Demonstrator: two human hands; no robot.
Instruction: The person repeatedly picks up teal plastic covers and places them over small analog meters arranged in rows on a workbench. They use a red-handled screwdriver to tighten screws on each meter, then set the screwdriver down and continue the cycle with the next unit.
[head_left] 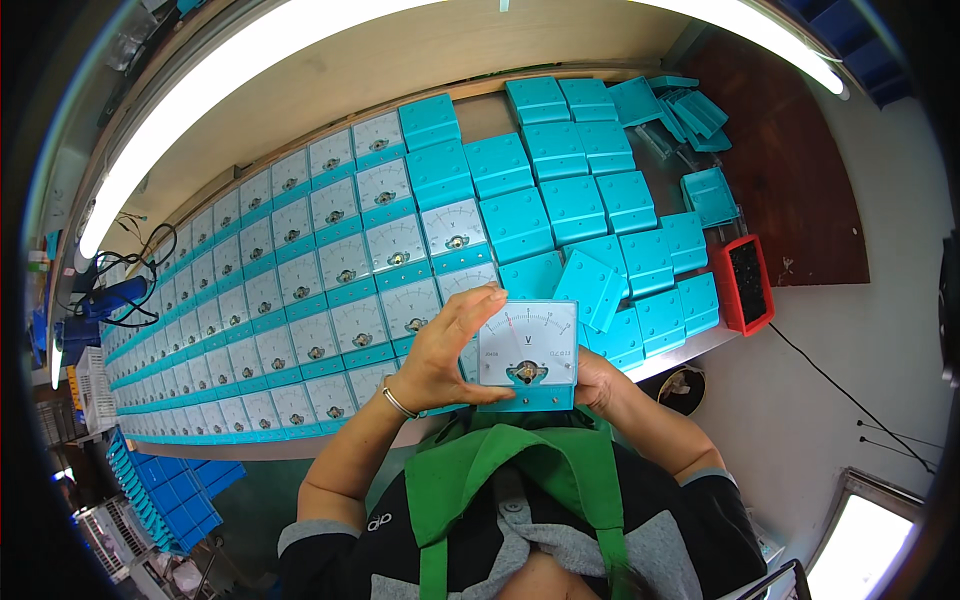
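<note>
A square panel voltmeter (528, 342) with a white dial and a teal lower strip is held up in front of my chest, its face upward. My left hand (450, 350) grips its left side, fingers at the upper edge and thumb near the lower one. On the opposite side, my right hand (597, 383) holds the lower right edge; its fingers are mostly hidden behind the meter. Just beyond lie teal covers (516, 222), one of them (588, 288) resting tilted on others. Rows of similar meters (395, 240), dials up, fill the bench to the left.
At the bench's right end stands a red bin (743, 285) of small dark parts. Loose teal covers (695, 112) are piled at the far right. A blue tool (115, 298) with a coiled black cable lies at the left, and blue trays (180, 495) are stacked below.
</note>
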